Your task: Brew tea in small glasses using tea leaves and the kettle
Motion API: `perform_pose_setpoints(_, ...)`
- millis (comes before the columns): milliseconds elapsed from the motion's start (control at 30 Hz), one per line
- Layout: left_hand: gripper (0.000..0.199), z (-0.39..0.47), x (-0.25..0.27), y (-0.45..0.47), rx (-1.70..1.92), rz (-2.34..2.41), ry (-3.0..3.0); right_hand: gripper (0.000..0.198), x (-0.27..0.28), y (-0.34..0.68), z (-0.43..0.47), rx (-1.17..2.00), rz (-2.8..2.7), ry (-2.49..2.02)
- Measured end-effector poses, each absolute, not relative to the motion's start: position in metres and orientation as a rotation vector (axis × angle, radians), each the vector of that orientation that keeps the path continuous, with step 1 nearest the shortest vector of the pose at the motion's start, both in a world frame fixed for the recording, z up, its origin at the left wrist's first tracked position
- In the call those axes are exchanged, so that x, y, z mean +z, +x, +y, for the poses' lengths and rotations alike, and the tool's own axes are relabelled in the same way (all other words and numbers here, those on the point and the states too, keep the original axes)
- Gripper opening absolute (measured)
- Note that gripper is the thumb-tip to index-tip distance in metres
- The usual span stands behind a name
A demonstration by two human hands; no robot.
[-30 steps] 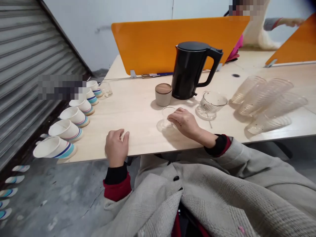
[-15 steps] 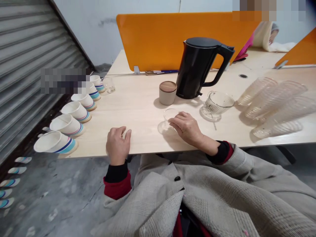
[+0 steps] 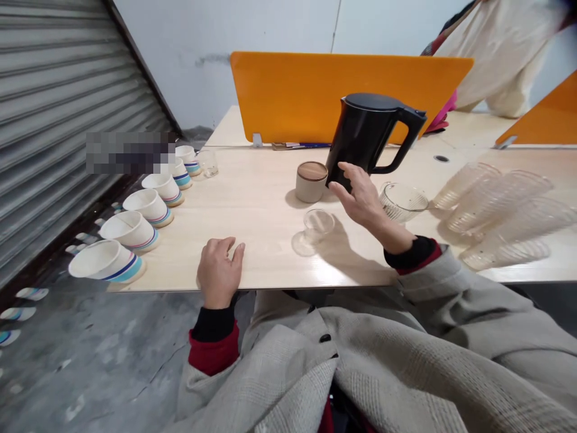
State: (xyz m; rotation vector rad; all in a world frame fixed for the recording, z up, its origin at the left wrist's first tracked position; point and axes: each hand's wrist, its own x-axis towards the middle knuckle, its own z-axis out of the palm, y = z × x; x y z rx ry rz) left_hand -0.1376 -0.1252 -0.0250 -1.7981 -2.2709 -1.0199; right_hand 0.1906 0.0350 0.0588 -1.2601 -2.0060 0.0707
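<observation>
My right hand (image 3: 360,201) is raised over the table in front of the black kettle (image 3: 360,129), its thumb apart from its fingers and nothing held. Just left of and below it, a small clear plastic cup (image 3: 319,226) stands on the table, untouched. Behind the cup sits a beige canister with a wooden lid (image 3: 311,182). Partly hidden by my right wrist is a ribbed glass dripper (image 3: 406,201). My left hand (image 3: 219,270) rests at the table's front edge, fingers loosely curled, thumb apart, holding nothing.
Several white paper cups with blue bands (image 3: 146,207) line the left edge, with a clear cup (image 3: 208,163) by the far end. Stacks of clear plastic cups (image 3: 500,204) lie at the right. An orange divider (image 3: 288,96) stands behind; another person's pale clothing (image 3: 500,54) shows beyond.
My right hand has let go of the small clear cup and moved up and right toward the kettle. My left hand stays by the edge. The view has shifted slightly.
</observation>
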Motion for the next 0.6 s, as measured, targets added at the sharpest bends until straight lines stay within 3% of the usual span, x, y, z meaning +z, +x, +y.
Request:
perform_pose_setpoints(233,0.033,-0.125,-0.025,-0.139,-1.033,-2.276,-1.802,0.097,0.045,0.151,0.111,0.303,-2.107,-1.396)
perform_pose_setpoints(433,0.032,-0.125,-0.025,-0.138,-1.035,-2.3,-1.792,0.082,0.037,0.135,0.124,0.379,-2.042,-1.343)
perform_pose_setpoints(600,0.034,-0.125,-0.025,-0.137,-1.029,-2.299,-1.775,0.084,0.043,0.144,0.116,0.277,-1.948,-1.369)
